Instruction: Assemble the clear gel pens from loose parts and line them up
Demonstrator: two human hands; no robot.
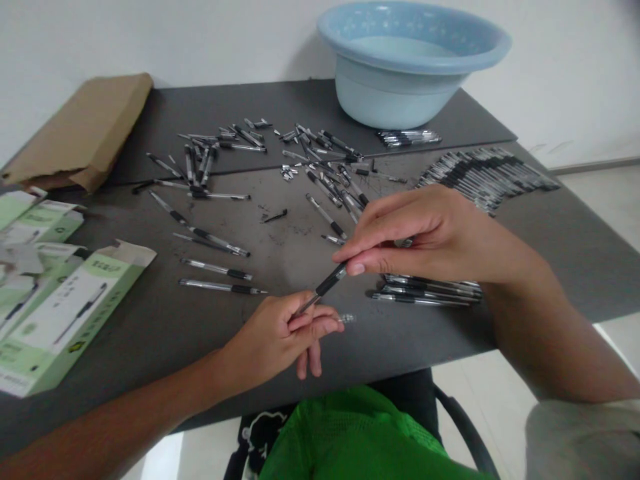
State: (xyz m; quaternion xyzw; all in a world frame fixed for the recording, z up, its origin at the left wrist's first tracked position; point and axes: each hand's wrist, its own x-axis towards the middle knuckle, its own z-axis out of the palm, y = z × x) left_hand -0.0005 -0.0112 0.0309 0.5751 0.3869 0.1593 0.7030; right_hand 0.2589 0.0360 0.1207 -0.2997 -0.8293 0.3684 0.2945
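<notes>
A pen with a black rubber grip slants between my two hands above the front of the table. My right hand pinches its upper end between thumb and fingertips. The lower, thin part of the pen runs into my left hand, whose fingers close round it. To the left of my hands lie several loose pens. A stack of pens rests on the table just under my right hand, which partly hides it.
Loose pens and small pen parts are scattered mid-table. A row of pens lies at the right. Behind stands a blue basin. At the left are green-white boxes and a brown cardboard box.
</notes>
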